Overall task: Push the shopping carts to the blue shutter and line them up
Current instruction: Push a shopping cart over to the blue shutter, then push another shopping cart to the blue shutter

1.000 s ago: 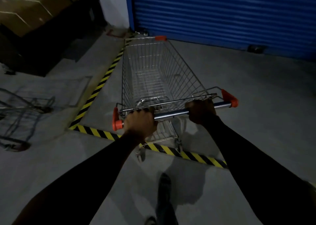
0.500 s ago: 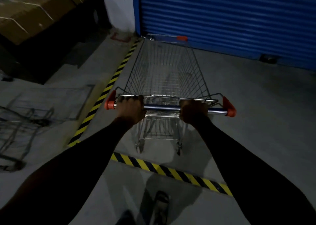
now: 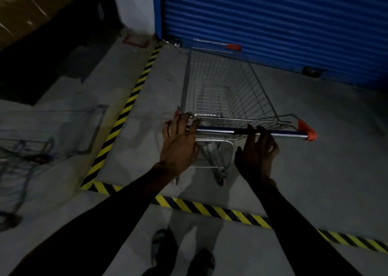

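Cart parked at shutter; both grips open.

My left hand (image 3: 178,143) and right hand (image 3: 257,154) touch the handle bar (image 3: 247,132) with loose fingers, holding nothing. The cart (image 3: 222,93) noses against the blue shutter (image 3: 273,19); I should square it before letting go.

A dim loading area behind a shop is showing a blue roller shutter (image 3: 273,19) far ahead, yellow-and-black hazard tape (image 3: 126,105) crossing concrete floor, and a wire shopping cart (image 3: 226,91).

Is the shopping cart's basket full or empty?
Empty. Through the wire mesh of the shopping cart only its bare grid bottom and the grey concrete floor beneath show.
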`<state>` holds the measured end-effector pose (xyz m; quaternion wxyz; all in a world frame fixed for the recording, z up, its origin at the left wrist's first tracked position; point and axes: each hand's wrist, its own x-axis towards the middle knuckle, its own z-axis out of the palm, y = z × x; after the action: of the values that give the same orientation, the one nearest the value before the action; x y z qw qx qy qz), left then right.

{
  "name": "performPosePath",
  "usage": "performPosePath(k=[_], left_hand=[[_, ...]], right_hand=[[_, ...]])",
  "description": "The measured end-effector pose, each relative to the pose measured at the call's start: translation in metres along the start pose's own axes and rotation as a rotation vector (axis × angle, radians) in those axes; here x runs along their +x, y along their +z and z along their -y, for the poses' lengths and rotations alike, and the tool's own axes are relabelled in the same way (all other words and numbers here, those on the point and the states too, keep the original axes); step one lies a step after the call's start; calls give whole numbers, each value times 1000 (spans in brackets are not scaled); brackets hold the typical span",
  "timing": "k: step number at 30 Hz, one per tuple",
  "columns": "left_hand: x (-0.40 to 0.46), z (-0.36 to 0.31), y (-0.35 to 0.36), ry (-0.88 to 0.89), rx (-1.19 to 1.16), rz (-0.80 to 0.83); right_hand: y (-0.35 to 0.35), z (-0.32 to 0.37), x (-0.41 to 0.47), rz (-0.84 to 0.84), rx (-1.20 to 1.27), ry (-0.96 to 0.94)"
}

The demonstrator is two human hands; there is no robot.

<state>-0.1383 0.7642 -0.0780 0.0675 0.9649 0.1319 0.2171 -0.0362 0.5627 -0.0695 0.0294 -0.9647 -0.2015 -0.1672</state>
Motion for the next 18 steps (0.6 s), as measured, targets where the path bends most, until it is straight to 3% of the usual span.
performPosePath(k=[10,18], left_hand=[[-115,94,-48,-114,130,141],[-260,189,-140,-353,275,214]], right_hand=[[-11,146,-89,325,184,-306],[-45,276,-185,369,348,-594]])
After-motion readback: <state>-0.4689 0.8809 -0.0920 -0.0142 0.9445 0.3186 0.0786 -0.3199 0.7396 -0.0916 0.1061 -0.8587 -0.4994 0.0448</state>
